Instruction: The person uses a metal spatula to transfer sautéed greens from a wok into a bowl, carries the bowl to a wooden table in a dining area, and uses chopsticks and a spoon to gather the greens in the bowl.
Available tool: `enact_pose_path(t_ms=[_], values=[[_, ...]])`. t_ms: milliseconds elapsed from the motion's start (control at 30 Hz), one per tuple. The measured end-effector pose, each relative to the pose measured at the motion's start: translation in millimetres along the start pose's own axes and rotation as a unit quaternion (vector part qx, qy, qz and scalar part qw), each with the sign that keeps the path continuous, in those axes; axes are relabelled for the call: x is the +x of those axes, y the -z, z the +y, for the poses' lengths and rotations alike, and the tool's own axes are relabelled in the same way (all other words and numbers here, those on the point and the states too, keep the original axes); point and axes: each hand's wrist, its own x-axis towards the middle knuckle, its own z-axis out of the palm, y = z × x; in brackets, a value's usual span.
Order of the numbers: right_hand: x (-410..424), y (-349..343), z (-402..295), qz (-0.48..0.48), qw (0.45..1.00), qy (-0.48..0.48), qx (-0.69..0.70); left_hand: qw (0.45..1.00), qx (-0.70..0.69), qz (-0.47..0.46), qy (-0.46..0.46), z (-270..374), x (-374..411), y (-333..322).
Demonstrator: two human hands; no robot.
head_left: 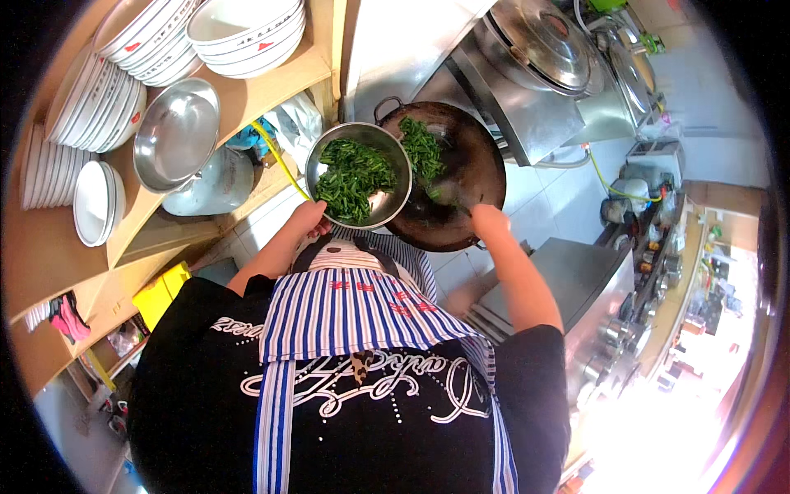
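Observation:
My left hand grips the near left rim of a stainless steel bowl. Chopped leafy greens fill much of it, with bare metal showing at the lower right. The bowl is over the left part of a dark iron wok. More chopped greens lie in the wok, close to the bowl's right rim. My right hand is closed over the wok's lower right side, around the dark handle of a cooking utensil. The utensil's far end is blurred and hard to make out.
On the left, wooden shelving bears stacked white bowls and a metal basin. A gas cylinder stands beneath. A lidded pot sits at the upper right. To my right is a steel counter.

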Motion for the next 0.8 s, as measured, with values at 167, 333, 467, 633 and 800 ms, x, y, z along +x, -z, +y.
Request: enact_pose_path(t_ms=[167, 333, 467, 633, 800], values=[[-41.2, 53.9, -14.4, -0.025, 0.999, 0.003, -0.031, 0.999, 0.007, 0.007, 0.031, -5.8, -0.3, 4.0], [-43.0, 43.9, -8.3, -0.072, 0.99, -0.016, -0.118, 0.999, 0.036, 0.011, 0.022, 2.1, -5.1, -3.3], [2.9, 17.9, -19.6, 0.014, 0.998, -0.017, -0.055, 0.999, 0.035, 0.008, 0.018, -7.6, 3.3, 1.8], [-38.4, 71.2, 14.0, 0.015, 0.991, -0.015, -0.13, 0.998, 0.054, 0.011, 0.01, -4.0, 1.0, -1.2], [-8.4, 52.8, 12.8, -0.002, 0.985, -0.025, -0.17, 0.999, 0.045, 0.002, 0.007, -3.9, 4.7, 0.9]])
